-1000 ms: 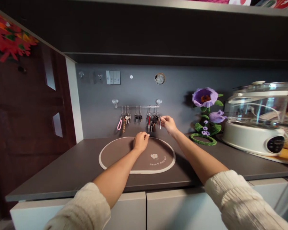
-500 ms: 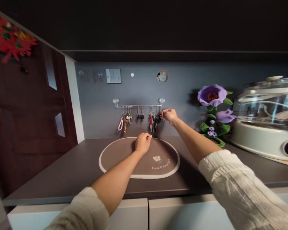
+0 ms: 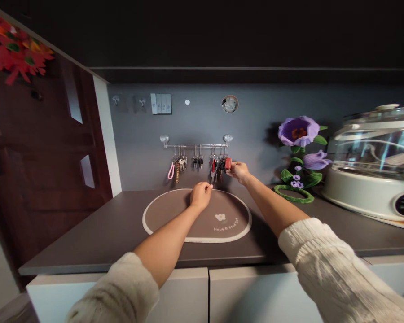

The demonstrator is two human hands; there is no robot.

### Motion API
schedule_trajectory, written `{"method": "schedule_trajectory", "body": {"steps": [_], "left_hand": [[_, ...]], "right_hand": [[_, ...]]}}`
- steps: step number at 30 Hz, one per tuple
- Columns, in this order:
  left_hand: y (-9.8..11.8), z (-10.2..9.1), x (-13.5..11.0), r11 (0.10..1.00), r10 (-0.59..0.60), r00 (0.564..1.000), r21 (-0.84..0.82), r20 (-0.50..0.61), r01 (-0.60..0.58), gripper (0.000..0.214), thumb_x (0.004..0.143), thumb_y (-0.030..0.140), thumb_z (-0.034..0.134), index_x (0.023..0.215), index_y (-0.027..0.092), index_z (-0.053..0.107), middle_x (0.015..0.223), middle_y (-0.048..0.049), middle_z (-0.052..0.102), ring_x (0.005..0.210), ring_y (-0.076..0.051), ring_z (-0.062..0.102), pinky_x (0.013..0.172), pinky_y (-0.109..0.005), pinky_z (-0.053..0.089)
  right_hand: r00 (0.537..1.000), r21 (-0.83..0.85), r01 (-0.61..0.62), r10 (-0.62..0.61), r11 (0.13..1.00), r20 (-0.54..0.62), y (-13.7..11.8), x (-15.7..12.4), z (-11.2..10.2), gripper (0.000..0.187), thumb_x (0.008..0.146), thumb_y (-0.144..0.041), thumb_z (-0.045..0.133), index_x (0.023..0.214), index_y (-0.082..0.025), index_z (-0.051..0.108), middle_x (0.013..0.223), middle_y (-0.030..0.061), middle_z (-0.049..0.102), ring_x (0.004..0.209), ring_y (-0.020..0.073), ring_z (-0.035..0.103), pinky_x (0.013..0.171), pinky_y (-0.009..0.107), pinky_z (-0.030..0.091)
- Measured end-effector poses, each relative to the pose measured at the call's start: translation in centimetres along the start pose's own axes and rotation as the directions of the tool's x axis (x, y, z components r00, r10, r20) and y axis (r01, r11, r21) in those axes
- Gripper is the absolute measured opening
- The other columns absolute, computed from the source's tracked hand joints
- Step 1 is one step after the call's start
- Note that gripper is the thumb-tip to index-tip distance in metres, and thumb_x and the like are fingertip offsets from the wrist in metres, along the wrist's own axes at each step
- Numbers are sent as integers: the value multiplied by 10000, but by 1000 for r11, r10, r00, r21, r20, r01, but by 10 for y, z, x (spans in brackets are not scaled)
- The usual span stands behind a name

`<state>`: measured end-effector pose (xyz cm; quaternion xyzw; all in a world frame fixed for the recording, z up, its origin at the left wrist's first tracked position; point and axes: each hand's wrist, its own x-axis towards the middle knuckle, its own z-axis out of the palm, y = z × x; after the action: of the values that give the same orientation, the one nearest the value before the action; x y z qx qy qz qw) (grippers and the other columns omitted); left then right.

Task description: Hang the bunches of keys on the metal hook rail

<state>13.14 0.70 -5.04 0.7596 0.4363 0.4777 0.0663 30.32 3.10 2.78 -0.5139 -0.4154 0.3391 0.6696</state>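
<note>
Head cam: so my right hand (image 3: 239, 172) is pinching the edge of a little red tag (image 3: 228, 163), which is by the right end of the clear rail (image 3: 197, 146) on the wall, right next to the dark keys (image 3: 221, 165) hanging there. Left hand (image 3: 201, 196) has its fingers curled in, thumb up against them, over the brown mat (image 3: 168, 215); can't tell if it's actually touching it. Pink loop (image 3: 171, 170) hangs toward the rail's other end, and a purple flower (image 3: 299, 131) stands off to the right.
</note>
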Motion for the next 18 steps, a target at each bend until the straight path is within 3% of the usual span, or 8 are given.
{"method": "schedule_trajectory", "body": {"steps": [6, 10, 12, 14, 18], "left_hand": [[7, -13, -3, 997, -12, 1000, -73, 7, 12, 207, 794, 284, 458, 702, 166, 602, 781, -51, 614, 757, -144, 540, 712, -260, 394], [17, -28, -8, 932, -197, 979, -299, 50, 203, 219, 750, 273, 528, 920, 148, 587, 694, -10, 564, 629, -108, 510, 629, -234, 394], [23, -42, -14, 888, -191, 977, -408, 96, 213, 410, 715, 273, 579, 1100, 147, 511, 638, 31, 508, 564, -85, 469, 597, -220, 384], [27, -60, -22, 865, -100, 988, -480, 118, 145, 583, 684, 244, 615, 1225, 170, 411, 612, 60, 467, 546, -69, 441, 598, -207, 377], [26, -101, -42, 823, 45, 990, -566, 133, 39, 841, 667, 174, 627, 1371, 212, 168, 622, 75, 459, 577, -53, 437, 653, -200, 379]], "right_hand": [[990, -54, -140, 138, 989, -44, 15, -50, -12, 92, 749, -85, 469, 693, -155, 490, 536, -1, 516, 441, 84, 511, 461, 224, 471], [991, -67, -103, 108, 992, 84, 11, -90, -13, 86, 728, -101, 507, 789, -156, 533, 589, -12, 513, 455, 69, 482, 482, 217, 463], [990, -40, -14, 20, 999, 141, 5, -109, -11, 237, 721, -123, 536, 949, -184, 535, 626, -27, 509, 470, 61, 462, 506, 214, 466], [979, -26, 80, -74, 996, 190, 0, -125, -9, 446, 704, -148, 573, 1131, -233, 477, 637, -45, 496, 483, 58, 448, 524, 209, 463], [921, 5, 208, -198, 978, 337, 0, -146, -5, 819, 673, -199, 623, 1365, -298, 195, 577, -77, 447, 504, 69, 439, 550, 213, 449]]}}
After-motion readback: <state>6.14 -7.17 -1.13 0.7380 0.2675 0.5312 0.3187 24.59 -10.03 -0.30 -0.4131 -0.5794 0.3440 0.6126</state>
